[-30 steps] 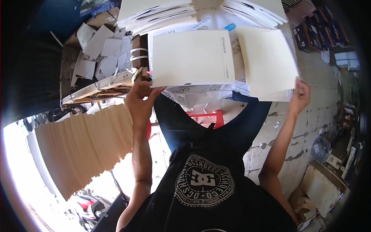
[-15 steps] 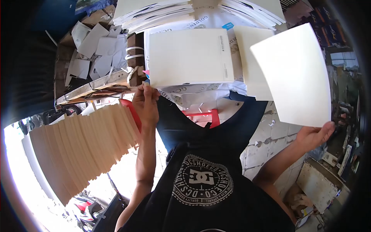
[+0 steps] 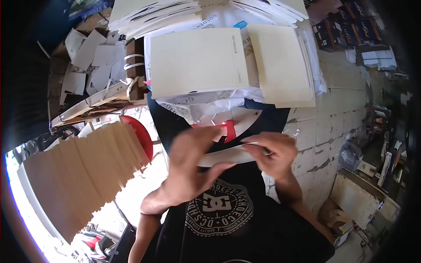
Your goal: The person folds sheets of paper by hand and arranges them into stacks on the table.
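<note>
A white sheet of card (image 3: 232,156) is held low in front of my shirt, seen nearly edge-on as a narrow curved strip. My right hand (image 3: 275,153) grips its right end between thumb and fingers. My left hand (image 3: 186,160) is at the other end, smeared by motion, its thumb and fingers spread apart around the sheet. Beyond the hands lies a stack of cream printed sheets (image 3: 197,63) on white wrapping paper. Beside it on the right is another stack of cream sheets (image 3: 285,65).
Fanned piles of sheets (image 3: 158,17) stand at the back. A box of paper scraps (image 3: 98,57) is at upper left, above a wooden beam (image 3: 94,107). A tall stack of brown-edged sheets (image 3: 83,171) rests on a red stool (image 3: 140,138) at left. Shelves with clutter line the right.
My right hand has brought the sheet from the far right down in front of my body. My left hand has left the stack's near corner and come to the sheet's left end.
</note>
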{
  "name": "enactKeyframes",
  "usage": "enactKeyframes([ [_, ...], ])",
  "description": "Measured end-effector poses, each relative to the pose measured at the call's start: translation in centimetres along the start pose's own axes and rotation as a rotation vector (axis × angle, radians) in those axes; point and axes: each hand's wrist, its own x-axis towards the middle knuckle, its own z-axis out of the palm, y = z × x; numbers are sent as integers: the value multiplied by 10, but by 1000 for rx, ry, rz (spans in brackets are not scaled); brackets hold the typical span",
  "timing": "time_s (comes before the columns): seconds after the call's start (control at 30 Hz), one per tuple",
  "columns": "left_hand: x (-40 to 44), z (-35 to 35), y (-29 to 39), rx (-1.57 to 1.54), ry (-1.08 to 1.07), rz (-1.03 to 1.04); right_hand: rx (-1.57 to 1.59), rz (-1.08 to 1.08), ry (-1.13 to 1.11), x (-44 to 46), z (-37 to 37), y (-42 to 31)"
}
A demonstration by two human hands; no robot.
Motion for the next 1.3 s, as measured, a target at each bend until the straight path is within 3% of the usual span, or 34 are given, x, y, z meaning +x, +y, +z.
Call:
enactKeyframes([
  [0.3, -6, 57, -38, -48, 188, 263, 72, 303, 10, -22, 6, -4],
  [0.4, -8, 59, -31, -60, 146, 273, 220, 392, 22, -30, 8, 2],
  [0.5, 3, 62, -20, -149, 264, 128, 368, 441, 51, -22, 12, -5],
  [0.57, 6, 60, -31, -107, 276, 299, 440, 519, 57, -14, 9, -13],
  [0.63, 12, 49, -34, 13, 286, 448, 380, 430, 40, -18, 4, -5],
  [0.7, 16, 33, -40, -24, 220, 446, 289, 424, 63, -17, -11, -3],
  [0.73, 17, 20, -52, 28, 262, 401, 64, 159, 64, -14, -26, 8],
  [0.77, 17, 1, -66, 73, 302, 359, -49, 141, 214, -16, -41, 6],
  [0.8, 22, -22, -79, 344, 417, 274, -330, 105, 185, -24, -80, 11],
  [0.83, 31, -35, -99, 95, 732, 92, -465, 210, 362, -32, -107, 5],
  [0.87, 32, -71, -125, 531, 793, 5, -456, 251, 464, -57, -149, 8],
  [0.9, 30, -100, -162, 714, 835, -168, -556, 168, 488, -63, -172, 5],
  [0.93, 28, -123, -212, 882, 919, -199, -661, 87, 519, -67, -195, 1],
  [1.0, 29, -132, -242, 963, 1087, -228, -536, -184, 613, -42, -195, -21],
  [1.03, 30, -129, -238, 872, 1162, -223, -198, -233, 743, -21, -169, -37],
  [1.07, 29, -122, -231, 740, 1129, -252, 145, -274, 859, -12, -154, -46],
  [1.13, 23, -102, -211, 445, 970, -352, -884, -313, 799, -16, -171, -33],
  [1.2, 19, -64, -177, 92, 764, -404, 177, -200, 904, -11, -174, -12],
  [1.23, 18, -43, -159, -97, 685, -392, 134, -55, 862, -1, -166, 8],
  [1.3, 0, -15, -161, -135, 552, -534, 25, 227, 736, 18, -151, 48],
])
